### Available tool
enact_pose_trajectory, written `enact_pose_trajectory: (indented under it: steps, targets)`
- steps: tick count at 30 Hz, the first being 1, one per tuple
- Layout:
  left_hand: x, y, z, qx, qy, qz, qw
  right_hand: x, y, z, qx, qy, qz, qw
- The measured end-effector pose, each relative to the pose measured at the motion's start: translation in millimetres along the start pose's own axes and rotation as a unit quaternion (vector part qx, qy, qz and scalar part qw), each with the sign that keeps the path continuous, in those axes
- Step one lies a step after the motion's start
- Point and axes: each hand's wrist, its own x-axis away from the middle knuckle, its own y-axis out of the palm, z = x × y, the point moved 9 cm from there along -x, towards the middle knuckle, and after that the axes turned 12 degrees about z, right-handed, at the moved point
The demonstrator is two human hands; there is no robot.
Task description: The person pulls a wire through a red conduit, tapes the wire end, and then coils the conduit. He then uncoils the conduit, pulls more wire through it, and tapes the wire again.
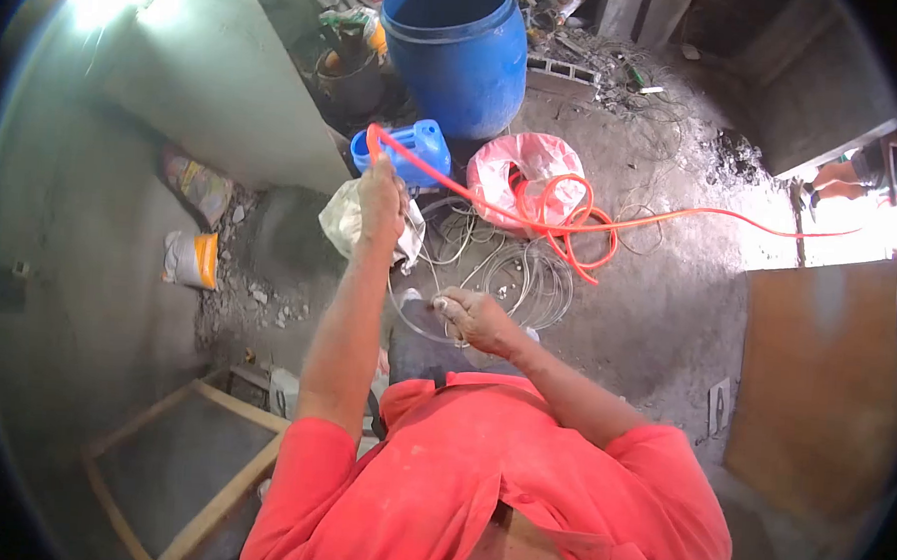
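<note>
My left hand is closed around an orange flexible hose, near a bend that rises above the fist. From there the hose stretches right across the floor toward the bright opening. My right hand is closed in front of my body, and a thin pale wire appears to run into it. Loose coils of clear or whitish wire lie just beyond that hand. A pink-and-white wrapped coil has more orange hose looped over it. Behind my left hand is a whitish sack.
A large blue barrel stands ahead, with a cut blue jug before it. A bucket and a framed screen are at left. A brown board lies right. Part of another person shows at the opening.
</note>
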Motion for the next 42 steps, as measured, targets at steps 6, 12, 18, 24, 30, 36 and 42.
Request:
enact_pose_trajectory:
  steps: [6,12,18,24,30,36,42]
  targets:
    - [-3,11,-45,-0.1,-0.045,-0.138,0.984,-78,33,-6,0.19,-0.151,0.121,0.962]
    - [-59,-36,-39,-0.125,-0.16,-0.292,0.935,-127,112,-43,0.034,-0.077,0.2,0.976]
    - [-59,-115,-1,-0.154,-0.25,-0.372,0.881,-185,175,-35,-0.038,0.049,0.294,0.954]
    - [-106,-149,32,0.004,-0.281,-0.266,0.922,-170,207,-97,0.151,-0.09,0.289,0.941]
    - [-155,-179,19,0.048,-0.39,-0.16,0.905,-175,221,-126,0.245,-0.242,0.305,0.888]
    - [-147,-149,22,0.121,-0.368,-0.112,0.915,-177,138,-127,0.103,-0.256,0.417,0.866]
    - [-137,-81,-8,0.084,-0.382,-0.198,0.899,-152,123,-74,0.046,-0.152,0.475,0.866]
